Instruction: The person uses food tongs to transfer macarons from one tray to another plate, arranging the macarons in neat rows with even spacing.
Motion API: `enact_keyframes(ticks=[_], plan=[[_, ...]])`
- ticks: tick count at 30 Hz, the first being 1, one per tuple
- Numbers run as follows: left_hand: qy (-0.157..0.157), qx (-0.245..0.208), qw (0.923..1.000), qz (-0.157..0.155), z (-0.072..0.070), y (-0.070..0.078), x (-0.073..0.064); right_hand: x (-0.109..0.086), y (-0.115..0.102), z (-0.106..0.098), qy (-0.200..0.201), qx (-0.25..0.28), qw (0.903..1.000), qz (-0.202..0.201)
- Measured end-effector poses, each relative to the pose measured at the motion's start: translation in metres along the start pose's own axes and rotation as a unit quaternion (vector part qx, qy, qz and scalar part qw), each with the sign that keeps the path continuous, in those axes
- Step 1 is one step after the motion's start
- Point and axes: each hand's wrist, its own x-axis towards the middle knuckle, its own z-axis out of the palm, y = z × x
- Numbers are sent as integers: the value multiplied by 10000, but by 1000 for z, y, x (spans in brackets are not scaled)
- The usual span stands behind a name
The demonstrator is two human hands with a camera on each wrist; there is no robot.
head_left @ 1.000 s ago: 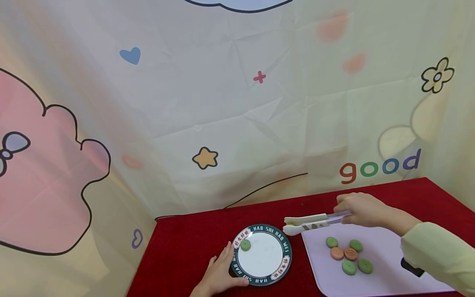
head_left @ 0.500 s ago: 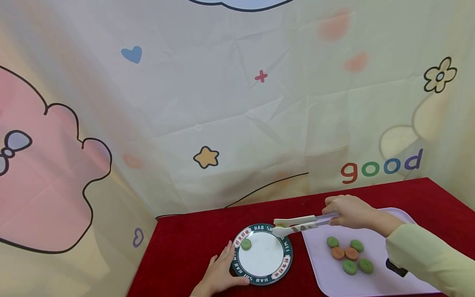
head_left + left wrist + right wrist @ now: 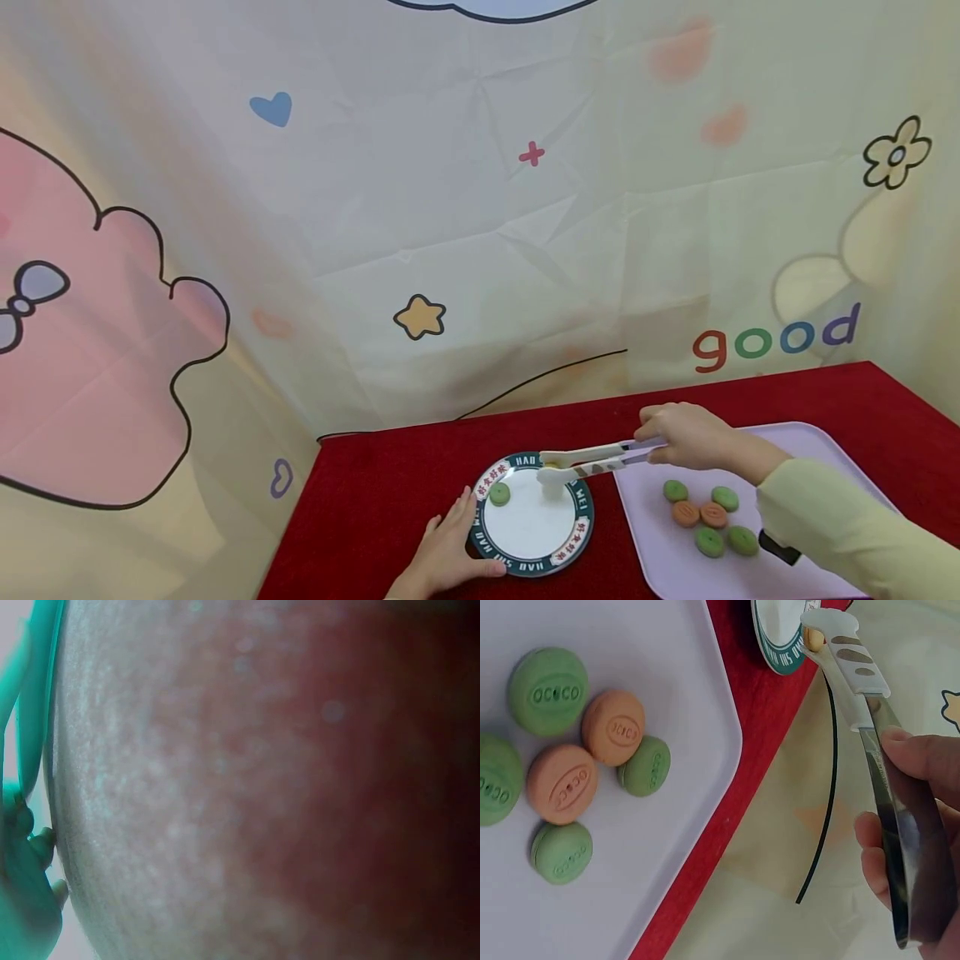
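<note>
My left hand (image 3: 447,546) lies at the left side of a round plate (image 3: 528,533) with a dark green lettered rim, fingers straight and thumb at its front edge. A green macaron (image 3: 499,494) sits on the plate's upper left. In my right hand (image 3: 686,437) I grip metal tongs (image 3: 922,877) with white tips. Between those tips is a small yellowish macaron (image 3: 814,640), mostly hidden by them. The tips hang over the plate's upper right part, casting a shadow on it. A blurred surface fills most of the left wrist view.
To the right, a pale purple tray (image 3: 675,575) carries several green macarons (image 3: 709,542) and two orange ones (image 3: 713,515), grouped together. A red cloth (image 3: 360,500) covers the table. Behind it hangs a printed curtain (image 3: 480,250).
My right hand has moved left from above the tray, bringing the tongs and the yellowish macaron over the plate. The left hand has stayed at the plate's edge.
</note>
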Motion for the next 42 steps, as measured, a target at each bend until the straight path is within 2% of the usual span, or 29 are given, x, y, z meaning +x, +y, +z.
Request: enact_keyframes(ticks=[4,11,31,42], plan=[[-15,-16,10000,-3,-1,1,-1,4,-2,6,-29,13,10000,9],[18,46,10000,16,-1,2,-3,11,-7,11,-44,-46,9998,-212],[112,82,9999,85,-1,1,-3,29,-17,25,-223,-116,9995,-166],[37,98,9999,44,-1,1,-2,36,-21,30,-295,-75,9994,-181]])
